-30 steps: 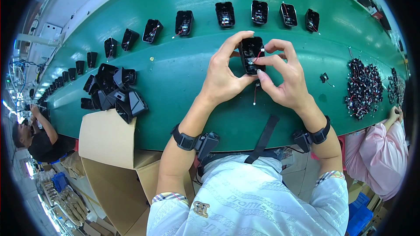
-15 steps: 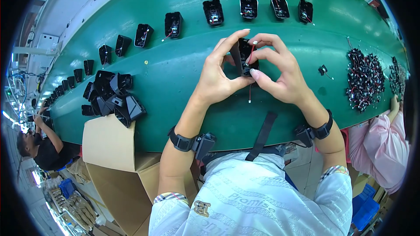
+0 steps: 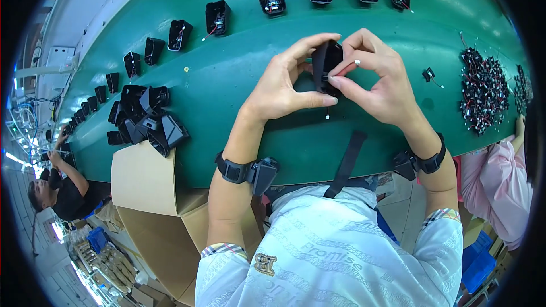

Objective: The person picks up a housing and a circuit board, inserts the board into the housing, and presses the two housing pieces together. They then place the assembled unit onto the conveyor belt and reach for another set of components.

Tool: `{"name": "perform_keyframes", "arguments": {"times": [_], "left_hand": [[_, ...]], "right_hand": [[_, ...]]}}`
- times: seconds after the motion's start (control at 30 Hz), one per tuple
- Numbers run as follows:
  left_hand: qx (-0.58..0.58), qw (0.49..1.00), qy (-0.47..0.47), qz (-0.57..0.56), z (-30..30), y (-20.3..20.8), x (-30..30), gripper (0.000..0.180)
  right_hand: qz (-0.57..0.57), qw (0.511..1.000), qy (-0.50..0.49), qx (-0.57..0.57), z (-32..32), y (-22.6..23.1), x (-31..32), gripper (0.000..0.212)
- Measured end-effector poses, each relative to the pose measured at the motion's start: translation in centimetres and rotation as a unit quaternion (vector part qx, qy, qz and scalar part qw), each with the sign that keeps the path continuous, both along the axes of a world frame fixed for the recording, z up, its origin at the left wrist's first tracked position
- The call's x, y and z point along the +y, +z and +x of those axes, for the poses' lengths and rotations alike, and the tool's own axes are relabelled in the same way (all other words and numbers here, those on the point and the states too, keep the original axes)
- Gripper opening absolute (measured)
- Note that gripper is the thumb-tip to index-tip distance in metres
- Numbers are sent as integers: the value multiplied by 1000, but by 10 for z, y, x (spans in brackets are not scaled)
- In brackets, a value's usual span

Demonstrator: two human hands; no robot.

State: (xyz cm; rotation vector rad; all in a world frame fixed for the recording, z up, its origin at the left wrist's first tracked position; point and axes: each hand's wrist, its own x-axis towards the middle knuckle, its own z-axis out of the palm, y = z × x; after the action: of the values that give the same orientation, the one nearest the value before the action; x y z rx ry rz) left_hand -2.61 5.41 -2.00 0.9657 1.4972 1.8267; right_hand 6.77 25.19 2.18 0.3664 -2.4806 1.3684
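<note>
My left hand (image 3: 273,88) grips a black plastic housing (image 3: 322,59) between thumb and fingers, above the green table, its open side tilted toward my right hand. My right hand (image 3: 384,82) is closed, thumb and fingertips pinched at the housing's opening on a small wired part, mostly hidden by the fingers. A white connector (image 3: 357,62) pokes out between the right fingers. Below the housing another small white connector (image 3: 327,116) dangles on a thin lead. Farther back, a curved row of black housings (image 3: 217,18) stands on the table, several with red wires and white plugs.
A heap of black housings (image 3: 151,116) lies at left, beside an open cardboard box (image 3: 142,176). On the right are a pile of small wired parts (image 3: 483,94) and one loose part (image 3: 429,75). Co-workers sit at far left (image 3: 77,190) and far right (image 3: 495,187).
The housing has turned, showing more of its outer side. My right fingertips have closed in at its opening, and the red wire seen between them before is now mostly hidden.
</note>
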Motion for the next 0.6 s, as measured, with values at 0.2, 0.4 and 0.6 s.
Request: {"name": "perform_keyframes", "arguments": {"times": [0.2, 0.4, 0.6], "left_hand": [[-1, 998, 29, 51, 1, 1, 2, 96], [-17, 997, 48, 61, 0, -1, 4, 100], [8, 998, 36, 44, -2, 1, 4, 101]], "right_hand": [[-74, 996, -28, 51, -1, -12, -13, 11], [-58, 993, -41, 96, -1, -16, -14, 12], [-30, 997, -33, 56, -3, -8, -10, 13]]}}
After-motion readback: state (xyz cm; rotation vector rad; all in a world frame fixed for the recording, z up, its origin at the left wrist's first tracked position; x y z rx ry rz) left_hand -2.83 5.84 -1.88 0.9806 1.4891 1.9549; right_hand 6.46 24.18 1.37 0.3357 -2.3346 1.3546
